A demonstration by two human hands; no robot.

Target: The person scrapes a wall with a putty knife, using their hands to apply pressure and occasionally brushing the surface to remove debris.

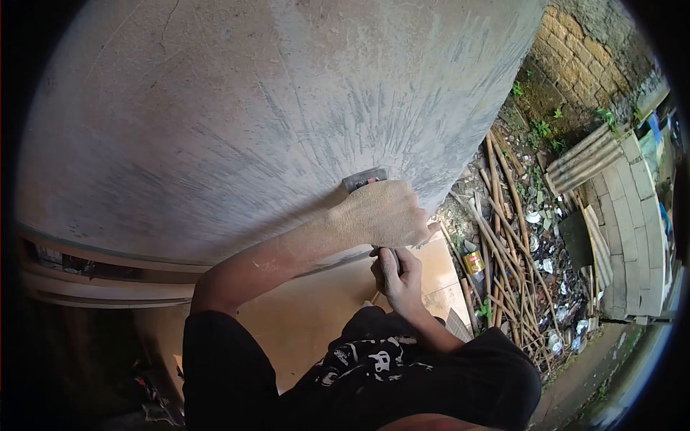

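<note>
Coated in pale dust, my left hand (384, 213) is closed on a dark flat tool (365, 179). The tool lies against the grey, streaked wall (287, 108), and part of it is hidden behind the hand. Just below, my right hand (399, 279) is closed with its thumb up, around a small dark thing that is mostly hidden. The two hands are close together, the left one nearer the wall.
A tiled floor (309, 330) lies below the wall. To the right are bamboo poles (496, 215), scattered rubbish, a yellow packet (474, 263), corrugated sheets (586, 159) and a brick wall (575, 47). A ledge (122, 287) runs along the lower left.
</note>
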